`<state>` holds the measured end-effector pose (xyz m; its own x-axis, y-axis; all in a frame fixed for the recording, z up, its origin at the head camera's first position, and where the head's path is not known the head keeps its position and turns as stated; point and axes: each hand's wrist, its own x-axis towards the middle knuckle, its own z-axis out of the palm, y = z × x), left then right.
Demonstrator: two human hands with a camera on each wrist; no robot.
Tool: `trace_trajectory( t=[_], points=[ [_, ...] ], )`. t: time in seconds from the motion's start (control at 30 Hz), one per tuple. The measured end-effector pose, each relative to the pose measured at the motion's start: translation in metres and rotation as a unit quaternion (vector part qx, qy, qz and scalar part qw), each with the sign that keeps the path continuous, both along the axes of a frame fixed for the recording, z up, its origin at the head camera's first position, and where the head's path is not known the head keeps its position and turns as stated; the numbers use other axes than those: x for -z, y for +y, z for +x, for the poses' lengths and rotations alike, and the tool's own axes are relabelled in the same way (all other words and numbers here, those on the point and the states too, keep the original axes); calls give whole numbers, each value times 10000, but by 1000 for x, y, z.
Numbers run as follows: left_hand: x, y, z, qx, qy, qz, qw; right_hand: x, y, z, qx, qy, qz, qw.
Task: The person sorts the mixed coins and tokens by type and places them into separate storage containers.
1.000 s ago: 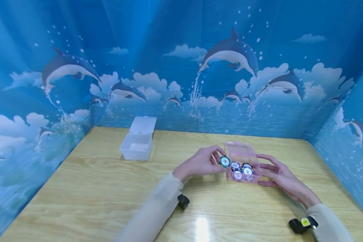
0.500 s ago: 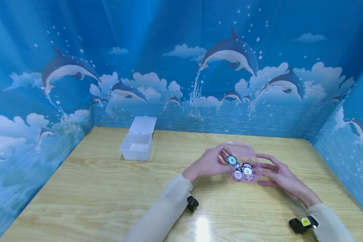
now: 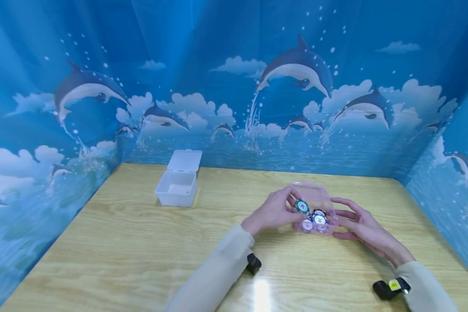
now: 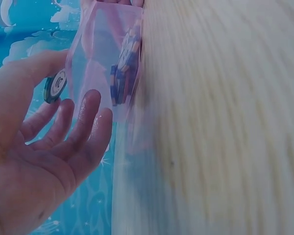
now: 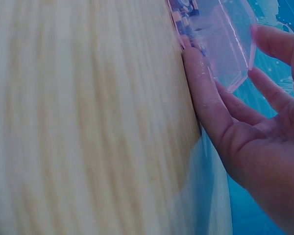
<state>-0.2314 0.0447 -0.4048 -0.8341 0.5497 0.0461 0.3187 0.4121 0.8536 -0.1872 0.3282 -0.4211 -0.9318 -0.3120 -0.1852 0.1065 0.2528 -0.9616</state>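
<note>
My left hand (image 3: pixel 274 210) pinches a green-edged poker chip (image 3: pixel 302 206) between thumb and index finger, over the left part of a pink see-through box (image 3: pixel 319 201). In the left wrist view this chip (image 4: pixel 55 86) is tilted beside the box wall (image 4: pixel 95 46), with the other fingers spread below. Several blue and dark poker chips (image 3: pixel 320 219) with white centres lie inside the box, its lid standing open at the back. At the box's right side my right hand (image 3: pixel 360 225) rests its extended, spread fingers against the wall; the right wrist view shows fingertips (image 5: pixel 193 55) touching it.
A white plastic box (image 3: pixel 176 188) with its lid open stands at the back left of the wooden table (image 3: pixel 121 251). A blue dolphin-print curtain (image 3: pixel 226 86) hangs behind the table and along its sides.
My left hand has moved right with the green poker chip, from beside the pink box to over its inside. The right hand and both boxes have stayed in place.
</note>
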Motion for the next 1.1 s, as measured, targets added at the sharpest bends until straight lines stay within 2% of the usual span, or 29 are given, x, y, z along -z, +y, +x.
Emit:
trace_trajectory(
  t=[0.23, 0.63, 1.1],
  points=[
    [2, 3, 1, -67, 116, -83, 9999, 1, 1, -1, 11, 2, 0, 10000],
    [2, 7, 4, -332, -163, -188, 9991, 0, 0, -1, 39, -11, 35, 10000],
    [4, 3, 4, -98, -280, 3, 9996, 1, 0, 0, 56, 36, 12, 10000]
  ],
)
